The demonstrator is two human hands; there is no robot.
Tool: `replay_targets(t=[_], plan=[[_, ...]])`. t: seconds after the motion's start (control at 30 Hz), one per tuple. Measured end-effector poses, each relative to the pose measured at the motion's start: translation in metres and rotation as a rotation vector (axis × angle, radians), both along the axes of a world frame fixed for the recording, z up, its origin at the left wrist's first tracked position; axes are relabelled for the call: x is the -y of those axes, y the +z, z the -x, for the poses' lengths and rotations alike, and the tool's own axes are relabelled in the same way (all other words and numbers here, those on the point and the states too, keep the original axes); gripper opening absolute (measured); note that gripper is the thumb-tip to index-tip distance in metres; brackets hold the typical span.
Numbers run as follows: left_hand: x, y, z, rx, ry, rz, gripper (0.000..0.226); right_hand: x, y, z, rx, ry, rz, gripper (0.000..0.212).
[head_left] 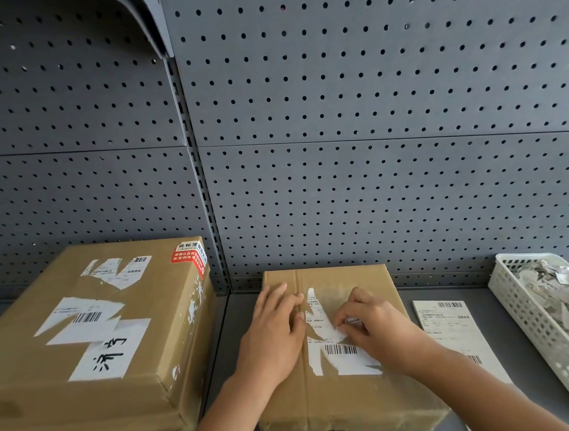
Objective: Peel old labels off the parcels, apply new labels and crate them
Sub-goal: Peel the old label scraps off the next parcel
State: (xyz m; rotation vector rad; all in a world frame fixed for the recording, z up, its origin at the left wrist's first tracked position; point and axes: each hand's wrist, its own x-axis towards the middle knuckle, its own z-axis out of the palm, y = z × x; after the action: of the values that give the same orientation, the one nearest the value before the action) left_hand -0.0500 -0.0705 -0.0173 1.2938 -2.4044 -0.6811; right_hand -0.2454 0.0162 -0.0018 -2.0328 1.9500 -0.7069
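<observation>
A flat brown parcel (354, 401) lies on the grey shelf in front of me. Its top carries a torn white old label (344, 359) with a barcode. My left hand (272, 329) rests flat on the parcel's left half, fingers straight. My right hand (375, 327) pinches a lifted strip of that label near its middle. A sheet of new labels (458, 327) lies on the shelf just right of the parcel, partly under my right forearm.
A bigger brown parcel (91, 342) with torn white labels and a red sticker stands at the left. A white perforated basket (541, 337) full of peeled label scraps stands at the right edge. Grey pegboard (335, 107) closes the back of the shelf.
</observation>
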Motion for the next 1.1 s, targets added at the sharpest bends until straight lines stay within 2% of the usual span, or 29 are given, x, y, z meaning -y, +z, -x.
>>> replay_targets(t=[0.37, 0.6, 0.67, 0.83, 1.0, 1.1], plan=[[-0.001, 0.001, 0.001, 0.013, 0.006, -0.002, 0.036, -0.019, 0.003, 0.004, 0.190, 0.006, 0.032, 0.019], [-0.002, 0.002, 0.000, 0.007, 0.000, 0.001, 0.037, -0.023, 0.020, 0.013, 0.600, -0.156, 0.018, 0.017], [-0.002, 0.002, 0.000, 0.006, -0.001, -0.002, 0.038, -0.022, 0.023, 0.016, 0.650, -0.197, 0.027, 0.025], [-0.002, 0.003, 0.001, 0.002, -0.004, -0.005, 0.038, -0.018, 0.023, 0.023, 0.692, -0.305, -0.018, 0.047], [-0.002, 0.001, 0.001, 0.001, -0.004, -0.002, 0.037, -0.009, 0.030, 0.017, 0.594, -0.367, -0.087, 0.040], [-0.002, 0.001, 0.001, -0.001, -0.002, -0.001, 0.037, 0.003, 0.029, 0.010, 0.473, -0.351, -0.085, 0.028]])
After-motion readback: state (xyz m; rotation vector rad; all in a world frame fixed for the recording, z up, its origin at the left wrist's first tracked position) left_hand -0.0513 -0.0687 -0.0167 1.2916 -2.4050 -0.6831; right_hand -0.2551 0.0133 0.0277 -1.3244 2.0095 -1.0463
